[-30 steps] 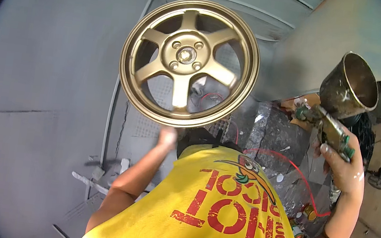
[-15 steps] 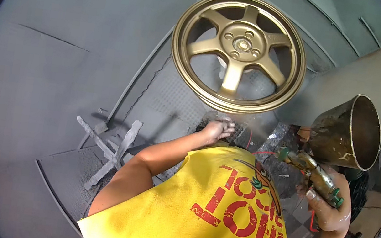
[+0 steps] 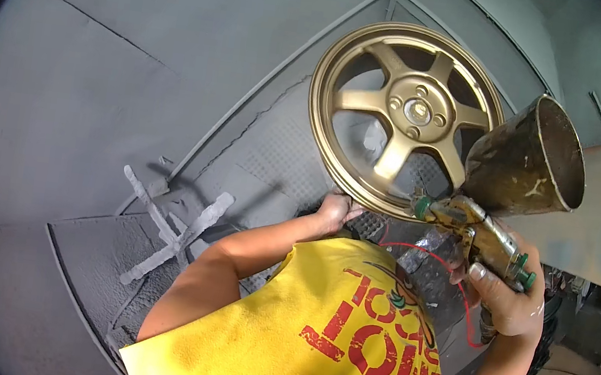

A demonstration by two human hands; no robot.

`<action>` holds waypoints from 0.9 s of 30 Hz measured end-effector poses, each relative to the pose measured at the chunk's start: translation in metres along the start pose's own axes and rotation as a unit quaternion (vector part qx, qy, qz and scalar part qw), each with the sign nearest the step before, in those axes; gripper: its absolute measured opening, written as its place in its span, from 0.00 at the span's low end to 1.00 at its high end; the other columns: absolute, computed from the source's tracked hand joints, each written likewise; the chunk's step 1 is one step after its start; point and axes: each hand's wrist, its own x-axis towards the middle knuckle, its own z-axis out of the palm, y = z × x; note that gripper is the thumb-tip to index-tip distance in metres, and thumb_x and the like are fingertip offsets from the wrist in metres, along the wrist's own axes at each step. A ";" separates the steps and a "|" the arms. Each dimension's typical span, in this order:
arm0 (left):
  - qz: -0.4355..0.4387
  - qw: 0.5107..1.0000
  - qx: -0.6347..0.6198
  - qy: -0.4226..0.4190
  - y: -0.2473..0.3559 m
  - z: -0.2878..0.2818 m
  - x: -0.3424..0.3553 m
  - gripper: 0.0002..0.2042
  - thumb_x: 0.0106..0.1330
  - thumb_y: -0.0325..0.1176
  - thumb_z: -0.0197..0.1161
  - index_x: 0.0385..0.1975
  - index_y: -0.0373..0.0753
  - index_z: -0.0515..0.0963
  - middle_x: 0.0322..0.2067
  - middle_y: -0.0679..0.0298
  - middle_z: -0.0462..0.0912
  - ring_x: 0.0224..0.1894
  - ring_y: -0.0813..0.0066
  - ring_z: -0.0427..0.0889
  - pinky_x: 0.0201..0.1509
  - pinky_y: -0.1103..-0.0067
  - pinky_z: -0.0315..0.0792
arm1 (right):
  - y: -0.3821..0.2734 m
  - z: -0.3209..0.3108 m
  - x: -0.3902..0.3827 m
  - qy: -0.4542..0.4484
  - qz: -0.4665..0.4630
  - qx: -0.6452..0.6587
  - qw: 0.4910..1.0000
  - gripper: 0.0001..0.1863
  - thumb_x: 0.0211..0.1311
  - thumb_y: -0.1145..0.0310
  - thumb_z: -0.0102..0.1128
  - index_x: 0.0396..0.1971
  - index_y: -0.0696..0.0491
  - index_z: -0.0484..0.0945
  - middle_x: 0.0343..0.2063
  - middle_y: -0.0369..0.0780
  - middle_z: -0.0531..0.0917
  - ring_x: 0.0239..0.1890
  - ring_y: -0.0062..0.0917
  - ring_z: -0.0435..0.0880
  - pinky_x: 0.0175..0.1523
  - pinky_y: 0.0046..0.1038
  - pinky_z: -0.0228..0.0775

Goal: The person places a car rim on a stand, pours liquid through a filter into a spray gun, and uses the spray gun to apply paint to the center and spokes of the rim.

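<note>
Left hand (image 3: 335, 211) stretched forward, grip closed on the lower rim of the gold wheel (image 3: 408, 118), held upright. Right hand (image 3: 510, 298) raised, grip wrapped around the spray gun (image 3: 499, 206), cup overlapping wheel's right edge. Grey cross stand (image 3: 170, 227) lower left. Since earlier: wheel shifted right, nearer the gun.
</note>
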 end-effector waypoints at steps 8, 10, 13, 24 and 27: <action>0.015 0.987 0.139 -0.082 -0.040 -0.045 0.017 0.12 0.70 0.23 0.45 0.44 0.26 0.76 0.39 0.48 0.84 0.38 0.60 0.85 0.39 0.73 0.81 | 0.031 0.010 0.002 0.084 -0.097 0.035 0.991 0.25 0.58 0.76 0.60 0.57 0.64 0.70 0.34 0.41 0.83 0.31 0.19 0.81 0.28 0.17 0.70; -0.003 0.993 0.068 -0.101 -0.040 -0.049 0.014 0.12 0.69 0.24 0.47 0.43 0.28 0.78 0.38 0.51 0.84 0.36 0.61 0.84 0.40 0.71 0.80 | 0.036 0.012 0.003 0.095 -0.106 0.040 0.989 0.24 0.60 0.77 0.58 0.58 0.64 0.70 0.35 0.40 0.83 0.32 0.18 0.80 0.30 0.17 0.69; -0.076 0.989 0.006 -0.127 -0.042 -0.052 0.017 0.14 0.72 0.34 0.49 0.47 0.33 0.76 0.40 0.55 0.84 0.42 0.62 0.83 0.48 0.67 0.79 | 0.044 0.019 0.003 0.169 -0.130 0.001 0.977 0.24 0.61 0.77 0.58 0.59 0.63 0.69 0.35 0.40 0.83 0.32 0.18 0.80 0.29 0.16 0.69; -0.152 0.970 0.088 -0.165 0.000 -0.070 0.029 0.15 0.72 0.37 0.49 0.48 0.33 0.76 0.40 0.55 0.83 0.42 0.62 0.83 0.48 0.67 0.79 | 0.094 -0.020 -0.046 0.381 -0.067 -0.032 0.921 0.26 0.59 0.79 0.54 0.60 0.61 0.68 0.39 0.39 0.83 0.36 0.18 0.81 0.27 0.17 0.70; -0.144 0.970 0.126 -0.149 0.037 -0.085 0.043 0.16 0.72 0.37 0.49 0.48 0.33 0.76 0.40 0.55 0.83 0.43 0.62 0.83 0.48 0.67 0.79 | 0.113 -0.022 -0.066 0.388 -0.049 0.009 0.920 0.25 0.59 0.78 0.55 0.59 0.62 0.69 0.40 0.40 0.83 0.34 0.19 0.81 0.26 0.17 0.69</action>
